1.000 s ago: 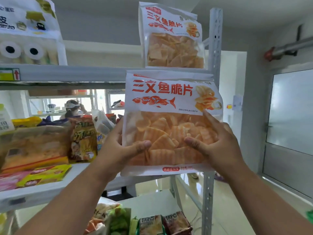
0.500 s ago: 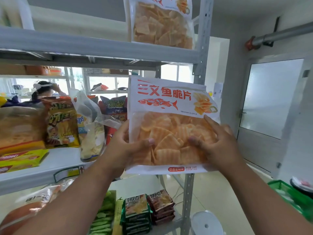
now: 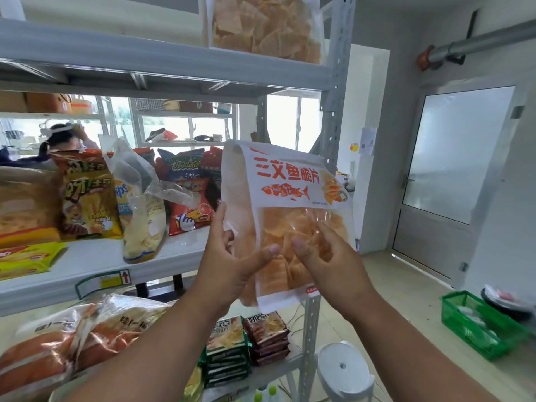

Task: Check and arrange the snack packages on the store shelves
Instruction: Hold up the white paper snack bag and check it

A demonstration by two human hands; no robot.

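Note:
I hold a white bag of orange salmon crisps upright in front of the shelf's right post, turned so its left edge faces me. My left hand grips the bag's left side, thumb across the front and fingers behind. My right hand holds its lower right part, thumb on the clear window. A second bag of the same crisps stands on the top shelf above.
The middle shelf carries yellow, clear and red snack bags. Below lie large orange packs and stacked small packets. A white stool and a green basket stand on the floor at right. A person is behind the shelves at far left.
The bag has come down from the top shelf's level to the middle shelf's and has turned its left edge toward me. Both hands keep their hold.

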